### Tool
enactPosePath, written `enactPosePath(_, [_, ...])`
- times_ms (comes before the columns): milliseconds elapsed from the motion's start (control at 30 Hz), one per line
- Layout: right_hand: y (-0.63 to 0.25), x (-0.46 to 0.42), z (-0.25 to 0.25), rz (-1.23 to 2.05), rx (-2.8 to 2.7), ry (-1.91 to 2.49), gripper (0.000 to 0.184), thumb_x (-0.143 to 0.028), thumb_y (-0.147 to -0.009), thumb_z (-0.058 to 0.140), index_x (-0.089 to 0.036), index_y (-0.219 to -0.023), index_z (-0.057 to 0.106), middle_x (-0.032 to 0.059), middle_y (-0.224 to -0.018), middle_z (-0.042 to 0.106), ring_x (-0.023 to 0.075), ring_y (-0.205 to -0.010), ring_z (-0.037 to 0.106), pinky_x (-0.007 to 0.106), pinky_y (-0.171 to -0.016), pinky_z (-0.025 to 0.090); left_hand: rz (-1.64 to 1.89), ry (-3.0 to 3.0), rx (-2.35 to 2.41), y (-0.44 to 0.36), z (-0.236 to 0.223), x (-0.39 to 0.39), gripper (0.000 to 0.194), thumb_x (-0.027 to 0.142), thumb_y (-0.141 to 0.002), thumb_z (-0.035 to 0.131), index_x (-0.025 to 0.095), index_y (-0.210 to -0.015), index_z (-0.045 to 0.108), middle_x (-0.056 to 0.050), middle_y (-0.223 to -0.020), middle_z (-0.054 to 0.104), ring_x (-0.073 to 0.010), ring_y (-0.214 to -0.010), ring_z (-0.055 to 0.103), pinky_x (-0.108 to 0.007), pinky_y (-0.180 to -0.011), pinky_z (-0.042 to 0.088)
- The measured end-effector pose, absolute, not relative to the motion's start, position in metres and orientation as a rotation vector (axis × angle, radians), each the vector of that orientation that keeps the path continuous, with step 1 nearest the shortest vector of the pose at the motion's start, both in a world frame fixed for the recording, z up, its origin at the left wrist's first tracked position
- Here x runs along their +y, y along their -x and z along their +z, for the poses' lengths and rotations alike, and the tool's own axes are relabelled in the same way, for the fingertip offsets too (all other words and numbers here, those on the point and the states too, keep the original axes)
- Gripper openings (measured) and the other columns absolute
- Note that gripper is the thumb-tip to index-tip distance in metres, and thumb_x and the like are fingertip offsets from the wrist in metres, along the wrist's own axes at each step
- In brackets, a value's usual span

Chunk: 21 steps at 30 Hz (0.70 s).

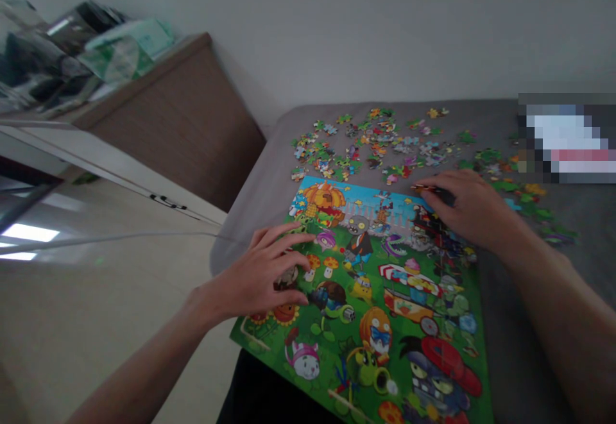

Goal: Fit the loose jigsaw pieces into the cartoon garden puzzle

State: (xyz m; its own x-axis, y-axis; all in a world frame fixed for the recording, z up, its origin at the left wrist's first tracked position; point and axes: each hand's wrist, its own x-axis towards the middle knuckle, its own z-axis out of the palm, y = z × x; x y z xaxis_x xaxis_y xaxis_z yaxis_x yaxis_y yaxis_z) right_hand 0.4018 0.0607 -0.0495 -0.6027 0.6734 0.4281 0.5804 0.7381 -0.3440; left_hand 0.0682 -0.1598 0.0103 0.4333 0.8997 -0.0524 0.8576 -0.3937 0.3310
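Under the left fingers (289, 242) lies a green cartoon board (363, 312).

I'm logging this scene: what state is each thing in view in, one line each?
Left hand: spread open, resting on the picture board.
Right hand: pinched around a small piece.
Small piece: held, partly hidden.
Picture board: picture side up.
Loose puzzle pieces: scattered, not joined into one picture.
Bags: heaped on the cabinet.
Pixelated item: state cannot be told.
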Motion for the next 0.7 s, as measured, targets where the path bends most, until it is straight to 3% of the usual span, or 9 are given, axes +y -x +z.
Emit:
enactPosePath(167, [-0.4028, 0.0619, -0.0514, 0.211, -2.400, 0.936, 0.036, -0.032, -0.097, 0.044, -0.017, -0.103, 0.076, 0.0154, -0.100, 0.078, 0.0295, -0.095, 0.071, 0.047, -0.093, 0.052, 0.214, -2.384, 1.578, -0.0676, 0.0077, -0.1679, 0.045, 0.068, -0.089, 0.069, 0.030, -0.112, 0.068, -0.006, -0.158, 0.049, -0.0372, -0.152, 0.028, -0.059, -0.116, 0.031])
enactPosePath(700, [-0.4041, 0.0615, -0.0503, 0.228, -2.406, 0.955, 0.033, -0.033, -0.097, 0.045, -0.019, -0.100, 0.075, 0.0150, -0.101, 0.079, 0.0301, -0.095, 0.071, 0.048, -0.093, 0.052, 0.208, -2.343, 1.564, -0.0675, 0.0078, -0.1612, 0.051, 0.069, -0.085, 0.073, 0.028, -0.114, 0.066, -0.008, -0.160, 0.045, -0.0398, -0.153, 0.025, -0.063, -0.118, 0.028])
